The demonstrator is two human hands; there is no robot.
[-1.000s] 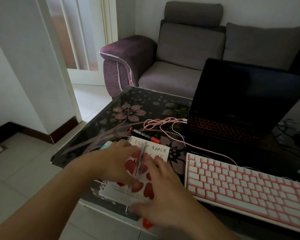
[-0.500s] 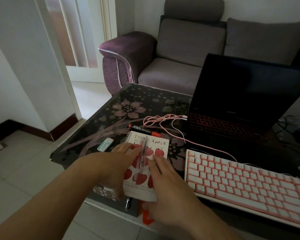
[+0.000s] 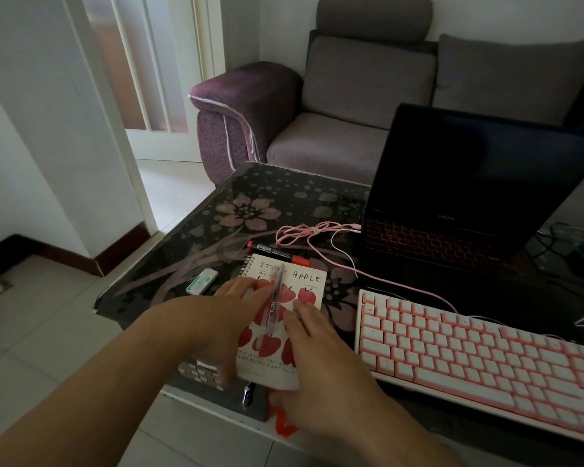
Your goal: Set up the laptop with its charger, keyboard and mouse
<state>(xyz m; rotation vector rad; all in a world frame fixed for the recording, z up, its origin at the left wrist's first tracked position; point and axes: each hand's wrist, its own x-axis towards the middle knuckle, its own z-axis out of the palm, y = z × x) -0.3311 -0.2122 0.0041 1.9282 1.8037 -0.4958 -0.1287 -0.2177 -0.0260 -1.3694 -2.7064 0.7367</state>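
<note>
the laptop (image 3: 479, 197) stands open at the table's (image 3: 189, 251) back, the keyboard (image 3: 486, 362) before it. the notebook (image 3: 284, 318) is pressed by the left hand (image 3: 226, 318) and right hand (image 3: 321, 358), fingers flat, nothing gripped. the pen (image 3: 274, 303) lying on it could be rolled off if the notebook is slid.

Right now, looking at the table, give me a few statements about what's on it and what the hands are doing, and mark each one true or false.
1. The laptop is open with a dark screen. True.
2. Both hands rest on the pink keyboard. False: the left hand and right hand are on the apple notebook, left of the keyboard.
3. A clear pen lies on the notebook. True.
4. The pink cable is coiled on the sofa. False: it lies on the table beside the laptop.
5. An eraser sits left of the notebook. True.
</note>
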